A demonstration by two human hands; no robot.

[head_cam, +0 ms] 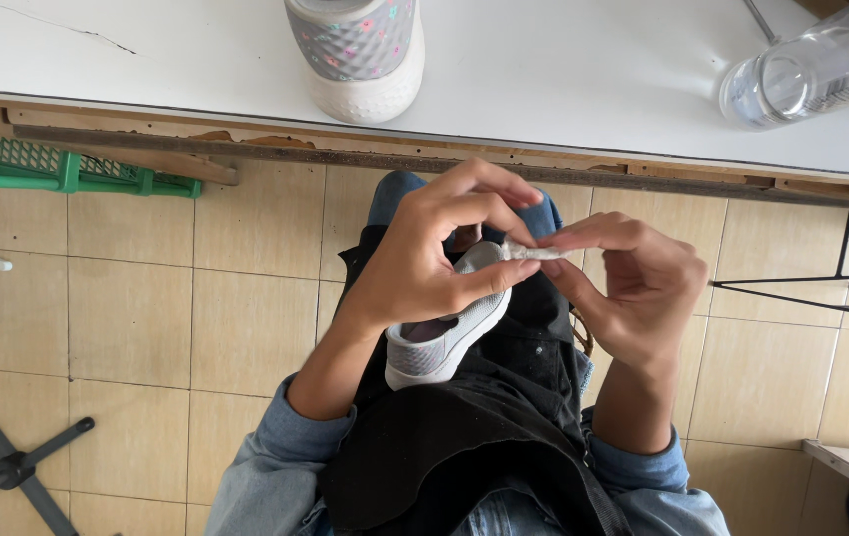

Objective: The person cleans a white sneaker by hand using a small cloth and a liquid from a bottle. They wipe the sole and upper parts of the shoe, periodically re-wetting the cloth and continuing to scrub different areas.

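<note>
A grey shoe (444,333) with a white sole lies on the person's lap, on a black apron (464,437) — its long axis runs diagonally, heel end low and toward the person, toe end up and away toward the table edge. The opening faces up, the dark inside showing.

The left hand (424,258) curls over the toe end, thumb under the sole's side, forefinger and thumb pinching one end of a small white twisted wad (531,252). The right hand (633,283) meets it from the other side, its forefinger and thumb closed on the wad's other end. So both hands are grasping — the wad lies level between them, just above the shoe's toe.

On the white table (583,69), at its near edge, stands a second shoe (360,55), grey with coloured dots and a white sole, toe down toward the edge. A clear bottle (811,74) lies toward the right corner. Under the table's left end sits a green crate (57,169) above the tiled floor (146,318).
</note>
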